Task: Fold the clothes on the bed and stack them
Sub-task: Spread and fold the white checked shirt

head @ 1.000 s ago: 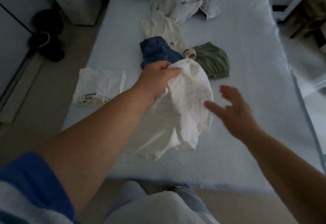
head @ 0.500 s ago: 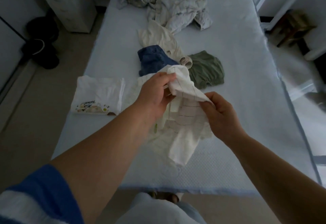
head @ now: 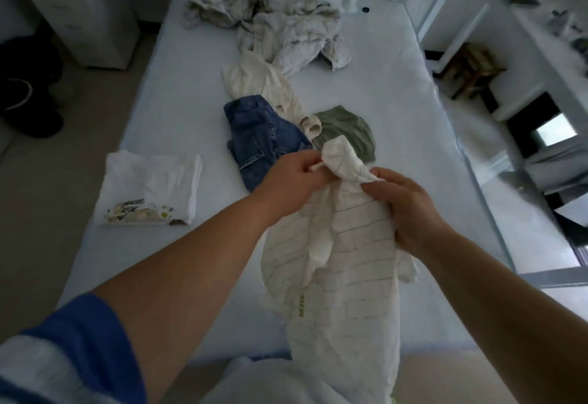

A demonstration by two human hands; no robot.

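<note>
A cream garment with thin grid lines (head: 346, 263) hangs over the near part of the bed (head: 410, 123), held up by both hands. My left hand (head: 291, 181) pinches its top edge on the left. My right hand (head: 407, 209) grips the bunched top on the right. Behind my hands lie blue denim shorts (head: 257, 136), an olive green garment (head: 348, 127) and a cream top (head: 261, 85). One folded white T-shirt with a print (head: 149, 190) lies flat at the bed's left edge.
A crumpled pile of pale fabric (head: 280, 18) lies at the bed's far end, with a small dark object (head: 366, 9) beside it. A white cabinet (head: 79, 6) and dark shoes (head: 28, 85) stand left of the bed. White furniture and a wooden stool (head: 471, 69) are on the right.
My right hand has come in from open air and taken hold of the garment's top. The garment has been lifted and now hangs longer, down past the bed's near edge.
</note>
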